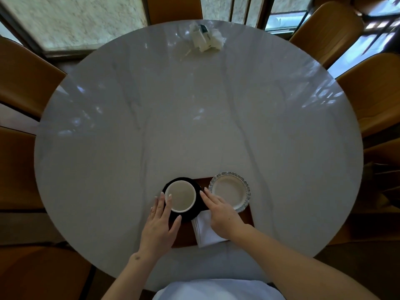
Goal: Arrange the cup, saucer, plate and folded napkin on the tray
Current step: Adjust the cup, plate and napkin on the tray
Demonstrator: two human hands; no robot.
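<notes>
Cup on saucer, flanked by both hands

Relaxed, straight-fingered left hand [159, 224] and right hand [218, 215] touch the black saucer [200, 202] beneath the cup [180, 196]; plate [229, 191] and napkin [204, 231] lie right of it on the tray [249, 215].

The round counter [194, 118] looks like polished pale stone with faint grey veins, glossy enough to mirror the windows. The tray [247, 215] looks like smooth, dark brown wood with a dull sheen. The cup [180, 197] is glazed white ceramic, sitting on a glossy black saucer [200, 204]. The plate [230, 191] is shiny white ceramic with a fluted rim. The folded napkin [204, 231] is matt white cloth. The chairs [376, 92] have smooth tan upholstery.
</notes>
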